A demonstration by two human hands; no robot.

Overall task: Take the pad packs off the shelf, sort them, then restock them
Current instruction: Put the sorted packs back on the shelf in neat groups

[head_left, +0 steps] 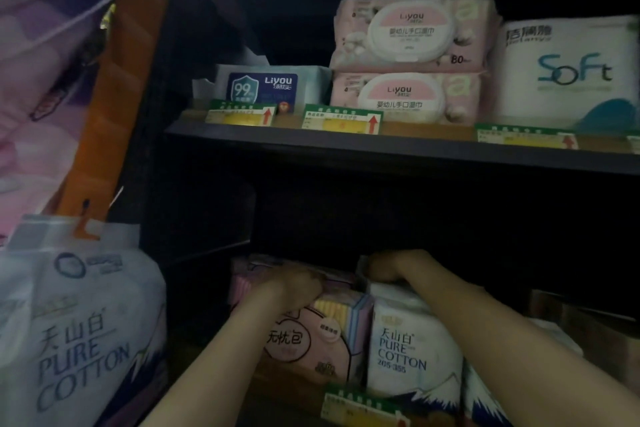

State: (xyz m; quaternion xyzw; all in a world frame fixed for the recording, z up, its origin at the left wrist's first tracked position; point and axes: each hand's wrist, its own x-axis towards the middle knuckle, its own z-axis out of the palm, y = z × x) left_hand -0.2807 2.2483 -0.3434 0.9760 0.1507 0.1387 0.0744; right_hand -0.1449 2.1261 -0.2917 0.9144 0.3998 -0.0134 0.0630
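On the dark lower shelf a pink pad pack (308,340) stands beside a white "Pure Cotton" pad pack (408,350). My left hand (298,282) grips the top of the pink pack, fingers curled over its upper edge. My right hand (391,267) reaches deeper and curls over the top of the white pack, or something just behind it; the dim light hides the fingertips. More pink packs (249,274) sit behind the left hand.
A large white "Pure Cotton" pack (83,329) hangs at the near left. The upper shelf (346,140) carries a blue wipes pack (263,88), two stacked pink wipes packs (408,62) and a white "Soft" pack (568,73). Price tags (341,120) line the shelf edges.
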